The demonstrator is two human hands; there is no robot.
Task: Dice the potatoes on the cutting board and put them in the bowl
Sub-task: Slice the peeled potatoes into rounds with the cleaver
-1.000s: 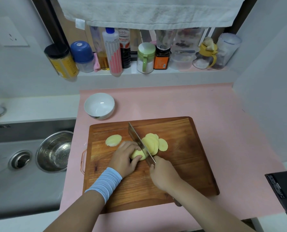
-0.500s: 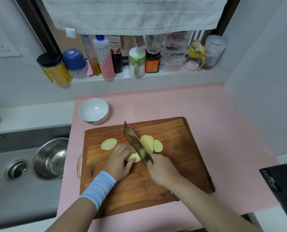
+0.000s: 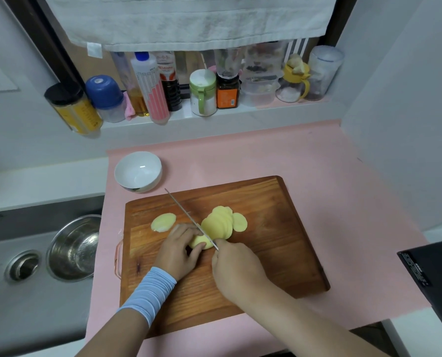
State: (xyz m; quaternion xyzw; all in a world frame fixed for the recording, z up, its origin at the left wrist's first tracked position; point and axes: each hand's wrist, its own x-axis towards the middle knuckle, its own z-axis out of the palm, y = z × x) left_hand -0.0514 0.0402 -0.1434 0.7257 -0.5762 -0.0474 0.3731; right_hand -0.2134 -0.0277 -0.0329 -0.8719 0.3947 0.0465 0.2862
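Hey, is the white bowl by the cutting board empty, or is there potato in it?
Empty. The white bowl shows only its bare white inside, and the potato slices all lie on the cutting board.

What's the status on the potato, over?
Left hand holds potato remnant, right hand grips knife, blade at the potato. Slices fanned on cutting board, none diced; bowl empty. Nothing in the way.

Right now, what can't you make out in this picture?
Head view:
- Knife handle: hidden in the right hand.
- Potato end: partly under the left hand.
- Black object: cut off by the right edge.
- Shelf bottles: labels too small to read.
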